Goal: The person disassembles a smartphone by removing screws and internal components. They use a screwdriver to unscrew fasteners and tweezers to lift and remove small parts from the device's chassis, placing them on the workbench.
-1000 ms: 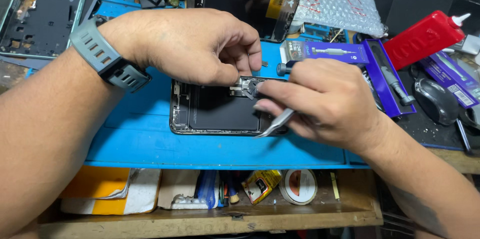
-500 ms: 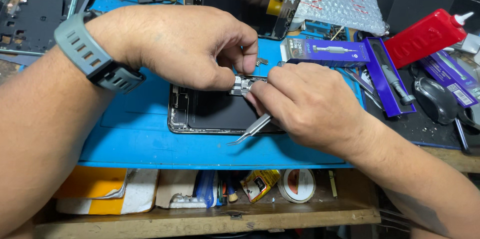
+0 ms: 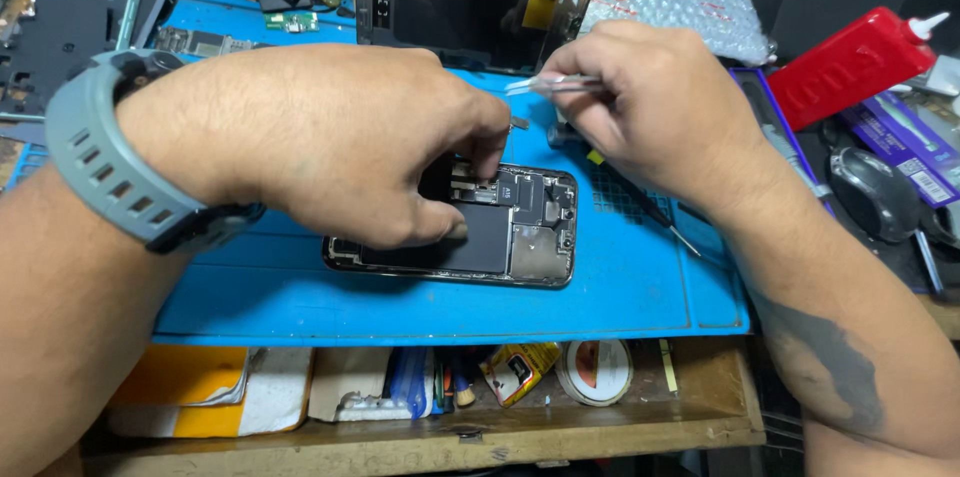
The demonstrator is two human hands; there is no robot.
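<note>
Left hand (image 3: pixel 340 142) on opened phone (image 3: pixel 520 227), right hand (image 3: pixel 655 102) gripping tweezers (image 3: pixel 550 85)

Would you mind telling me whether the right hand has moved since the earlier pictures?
Yes. The right hand, holding tweezers, has lifted off the opened phone and now sits farther up the blue mat, nearer the detached screen.

The left hand (image 3: pixel 340 142) was palm-down, fingers curled and pinched. The right hand (image 3: pixel 660 107) was raised, fingers pinched together.
</note>
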